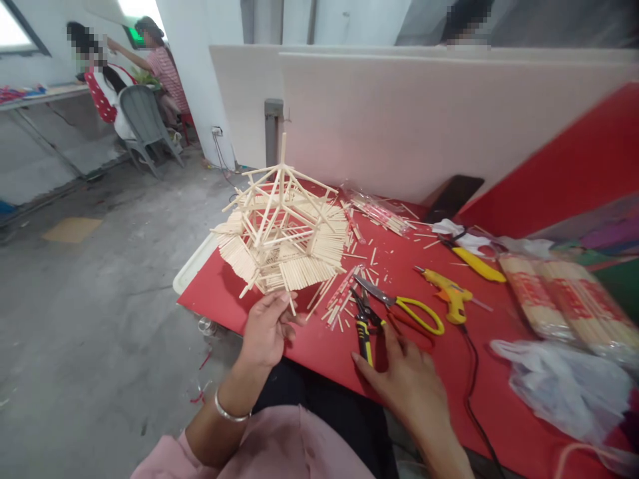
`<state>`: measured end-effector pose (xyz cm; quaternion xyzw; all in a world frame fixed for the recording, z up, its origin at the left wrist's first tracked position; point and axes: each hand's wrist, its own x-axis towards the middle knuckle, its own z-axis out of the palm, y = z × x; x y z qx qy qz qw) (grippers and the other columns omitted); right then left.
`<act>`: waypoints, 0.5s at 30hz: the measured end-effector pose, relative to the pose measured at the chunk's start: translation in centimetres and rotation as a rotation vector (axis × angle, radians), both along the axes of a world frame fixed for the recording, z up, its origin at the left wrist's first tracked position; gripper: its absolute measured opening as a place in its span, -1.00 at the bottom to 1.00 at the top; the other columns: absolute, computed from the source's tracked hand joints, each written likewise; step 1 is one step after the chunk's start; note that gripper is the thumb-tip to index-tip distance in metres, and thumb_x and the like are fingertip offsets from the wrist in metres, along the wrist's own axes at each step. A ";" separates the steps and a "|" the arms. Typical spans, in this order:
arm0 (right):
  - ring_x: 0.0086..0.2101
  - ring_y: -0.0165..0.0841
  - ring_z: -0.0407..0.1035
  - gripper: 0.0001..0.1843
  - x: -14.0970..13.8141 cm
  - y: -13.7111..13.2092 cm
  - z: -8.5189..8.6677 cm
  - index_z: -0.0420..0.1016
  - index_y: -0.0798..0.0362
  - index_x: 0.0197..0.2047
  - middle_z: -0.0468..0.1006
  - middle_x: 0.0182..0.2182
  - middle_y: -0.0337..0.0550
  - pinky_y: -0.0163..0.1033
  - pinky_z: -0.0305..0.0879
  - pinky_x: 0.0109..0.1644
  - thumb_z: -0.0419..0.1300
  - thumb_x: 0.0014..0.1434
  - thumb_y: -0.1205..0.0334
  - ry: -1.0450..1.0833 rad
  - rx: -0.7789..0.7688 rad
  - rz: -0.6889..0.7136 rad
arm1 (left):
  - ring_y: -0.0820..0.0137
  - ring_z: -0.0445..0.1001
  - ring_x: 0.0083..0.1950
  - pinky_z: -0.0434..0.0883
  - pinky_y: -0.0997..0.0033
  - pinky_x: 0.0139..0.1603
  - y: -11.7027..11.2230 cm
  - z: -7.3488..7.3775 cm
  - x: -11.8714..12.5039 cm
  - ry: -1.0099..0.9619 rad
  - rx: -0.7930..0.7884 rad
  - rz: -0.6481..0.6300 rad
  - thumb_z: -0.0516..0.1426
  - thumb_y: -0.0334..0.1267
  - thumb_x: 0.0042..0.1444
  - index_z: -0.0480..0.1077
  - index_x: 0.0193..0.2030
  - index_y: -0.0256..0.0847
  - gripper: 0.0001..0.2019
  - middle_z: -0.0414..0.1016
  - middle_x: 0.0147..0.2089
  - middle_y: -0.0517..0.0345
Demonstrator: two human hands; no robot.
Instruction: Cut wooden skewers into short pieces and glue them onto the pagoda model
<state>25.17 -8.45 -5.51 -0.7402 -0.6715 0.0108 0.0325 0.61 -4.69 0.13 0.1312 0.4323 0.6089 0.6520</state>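
Observation:
A pavilion-like model (282, 229) built of thin bamboo sticks stands at the table's left end, its slatted lower roof spreading around an open upper frame. At its near edge my left hand (269, 326) pinches a bamboo stick (292, 306) between thumb and index finger; whether that stick is fixed to the model, I cannot tell. My right hand (407, 376) lies over black-and-yellow cutting pliers (364, 332), thumb and index finger apart at the two handles. Yellow-handled scissors (417, 313) lie just beyond these pliers, with a yellow glue gun (452, 296) to their right.
Stick offcuts and a small stick pack (344, 293) lie beside the model on the red tabletop (319, 342). Bundled sticks (574, 299), a plastic bag (564, 386) and a yellow-handled tool (478, 264) are at right. A pale board (399, 120) stands behind. Two people sit at far left.

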 end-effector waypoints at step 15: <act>-0.13 -0.24 0.41 -0.20 -0.1 -1.9 1.9 0.45 -0.08 0.09 0.51 -0.05 -0.07 -0.15 0.44 -0.10 0.35 -0.22 -0.26 2.424 -0.377 -0.270 | 0.47 0.43 -0.67 0.32 0.61 -0.75 -0.2 0.4 0.1 -0.005 -0.001 -0.003 0.43 -0.11 -0.24 0.50 -0.32 -0.36 -0.59 0.44 -0.63 0.24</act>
